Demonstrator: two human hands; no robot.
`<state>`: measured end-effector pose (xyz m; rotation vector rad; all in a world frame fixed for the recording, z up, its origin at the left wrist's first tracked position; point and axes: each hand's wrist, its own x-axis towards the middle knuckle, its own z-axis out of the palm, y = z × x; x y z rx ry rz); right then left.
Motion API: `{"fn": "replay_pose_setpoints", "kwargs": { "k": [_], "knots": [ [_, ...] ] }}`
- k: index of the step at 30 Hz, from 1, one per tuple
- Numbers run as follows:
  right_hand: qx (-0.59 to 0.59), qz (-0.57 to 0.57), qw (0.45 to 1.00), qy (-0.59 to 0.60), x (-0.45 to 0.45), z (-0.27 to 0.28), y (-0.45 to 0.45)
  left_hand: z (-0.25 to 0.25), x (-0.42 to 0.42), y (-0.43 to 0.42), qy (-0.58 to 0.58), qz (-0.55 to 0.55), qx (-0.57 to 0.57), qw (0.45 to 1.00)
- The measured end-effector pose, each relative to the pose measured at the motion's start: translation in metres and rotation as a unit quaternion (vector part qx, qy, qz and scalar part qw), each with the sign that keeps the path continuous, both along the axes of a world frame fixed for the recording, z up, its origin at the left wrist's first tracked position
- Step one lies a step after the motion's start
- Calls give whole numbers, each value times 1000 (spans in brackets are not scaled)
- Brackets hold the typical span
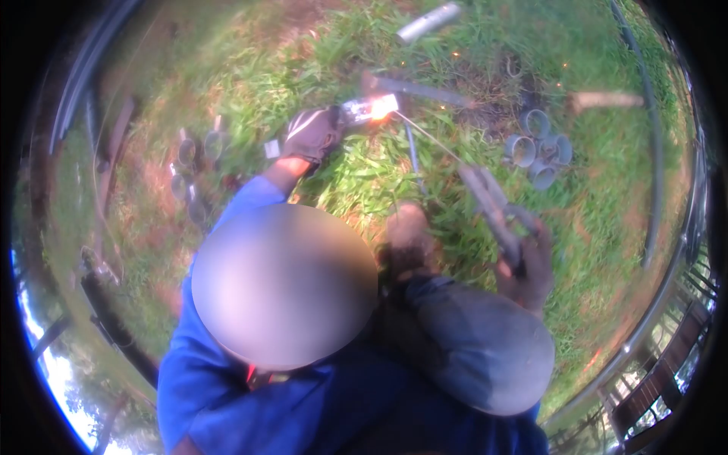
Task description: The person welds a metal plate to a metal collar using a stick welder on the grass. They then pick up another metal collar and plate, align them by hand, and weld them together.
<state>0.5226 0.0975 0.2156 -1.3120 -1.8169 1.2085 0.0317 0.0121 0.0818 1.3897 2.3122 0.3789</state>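
Observation:
My left hand (312,135), in a dark glove, is closed on a short shiny metal piece (358,112) held low over the grass. The far end of that piece glows bright orange-white. My right hand (533,265) is wrapped round the handle of a welding electrode holder (489,199). From its jaws a thin welding rod (432,138) points up and left, its tip at the glow. Sparks show beyond the work. Just past the metal piece lies a flat metal bar (432,92). A knee in grey trousers (485,341) is close to my right forearm.
Several short pipe rings (522,150) stand on the grass at right, and several more pipe pieces (187,152) at left. A silver tube (428,23) lies at the top. A brown length (605,101) and a long dark pipe (654,167) lie at right.

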Motion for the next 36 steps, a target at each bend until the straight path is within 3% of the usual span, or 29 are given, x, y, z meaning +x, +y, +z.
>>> {"fn": "replay_pose_setpoints", "kwargs": {
  "k": [1, 2, 4, 7, 10, 13, 20, 24, 28, 31, 32, 34, 36],
  "knots": [
    [-27, -19, 999, 29, -7, 8, 2, -2, 0, 0, 0, -1, 1, 1000],
    [116, 77, 989, -48, -14, 18, 8, -6, -1, 0, 2, -2, 7, 1000],
    [254, 171, 944, -122, -18, 20, 12, -1, -1, 0, 6, -2, 12, 1000],
    [230, 146, 955, -115, -14, 14, 7, 2, 1, 0, -9, 0, 4, 1000],
    [107, 82, 987, -83, -13, 14, 4, -8, 0, 0, 9, 6, 16, 1000],
    [233, 139, 952, -145, -17, 18, 8, -26, -7, -4, -1, -4, 18, 1000],
    [219, 122, 953, -169, -19, 19, 6, -65, -19, -17, -19, -33, 111, 993],
    [216, 124, 955, -158, -18, 17, 7, -57, -21, -16, -23, -29, 72, 997],
    [232, 147, 947, -165, -19, 20, 11, 1, 0, 1, -6, 2, -24, 1000],
    [206, 157, 957, -133, -10, 11, 10, -29, -11, -5, -5, -11, 4, 1000],
    [75, 94, 990, -77, -6, 8, 5, -32, -12, -6, -5, -12, 4, 1000],
    [-55, 28, 998, -19, -5, 8, 3, -13, -7, -3, -9, 7, -14, 1000],
    [39, 62, 994, -79, -8, 14, 3, -2, -3, -2, -37, 42, -23, 998]
  ]
}}
